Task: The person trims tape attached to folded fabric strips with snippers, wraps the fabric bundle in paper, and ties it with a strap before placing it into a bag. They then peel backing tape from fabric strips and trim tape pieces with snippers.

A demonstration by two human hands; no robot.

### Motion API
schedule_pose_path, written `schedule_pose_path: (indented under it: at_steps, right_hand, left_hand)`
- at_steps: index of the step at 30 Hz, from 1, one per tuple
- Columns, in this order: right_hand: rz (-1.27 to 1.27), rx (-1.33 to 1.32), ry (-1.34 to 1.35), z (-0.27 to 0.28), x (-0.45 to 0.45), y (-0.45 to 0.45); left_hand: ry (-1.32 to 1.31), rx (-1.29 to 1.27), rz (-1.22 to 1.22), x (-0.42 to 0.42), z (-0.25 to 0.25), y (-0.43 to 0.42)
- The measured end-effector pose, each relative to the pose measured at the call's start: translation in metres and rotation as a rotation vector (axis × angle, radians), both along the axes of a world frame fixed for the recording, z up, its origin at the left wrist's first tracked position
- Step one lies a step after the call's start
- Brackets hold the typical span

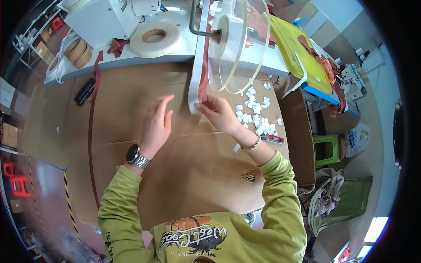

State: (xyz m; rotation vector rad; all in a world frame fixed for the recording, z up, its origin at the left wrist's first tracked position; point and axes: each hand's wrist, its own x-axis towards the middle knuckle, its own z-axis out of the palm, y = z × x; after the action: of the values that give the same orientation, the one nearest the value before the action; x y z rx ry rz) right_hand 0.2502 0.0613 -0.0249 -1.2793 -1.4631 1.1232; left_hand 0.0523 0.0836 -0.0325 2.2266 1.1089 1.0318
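Observation:
My right hand (219, 115) pinches the lower end of a white strip (195, 83), which comes down from the machine table. A reddish-brown fabric strip (204, 78) runs alongside it into the same fingers. To the left, my left hand (156, 125) hovers over the cardboard surface (175, 175) with its fingers stretched, slightly blurred, holding nothing. Just beyond the right hand, a clear plastic reel (228, 48) sits on a metal arm. Small white paper pieces (256, 108) lie scattered beside that hand, near a red-handled tool (272, 139).
On the left, a long reddish-brown strip (90, 131) crosses the cardboard beside a black object (84, 92). A large roll of white tape (171, 44) lies on the white table behind. Right of the cardboard stand an open box (298, 136) and a green stool (328, 147).

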Motion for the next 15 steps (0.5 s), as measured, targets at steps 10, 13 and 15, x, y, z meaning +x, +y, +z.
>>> schedule_pose_path:
  at_steps: [10, 13, 15]
  right_hand:
    - [0.261, -0.706, 1.0, 0.013, -0.034, -0.062]
    - [0.146, -0.66, 0.891, 0.005, -0.018, -0.081]
    - [0.117, -0.623, 0.779, 0.001, -0.018, -0.084]
  left_hand:
    - [0.3, 0.352, -0.349, -0.024, 0.041, -0.009]
    - [0.408, 0.304, -0.345, -0.024, 0.038, 0.005]
    - [0.515, 0.276, -0.289, -0.027, 0.036, 0.013]
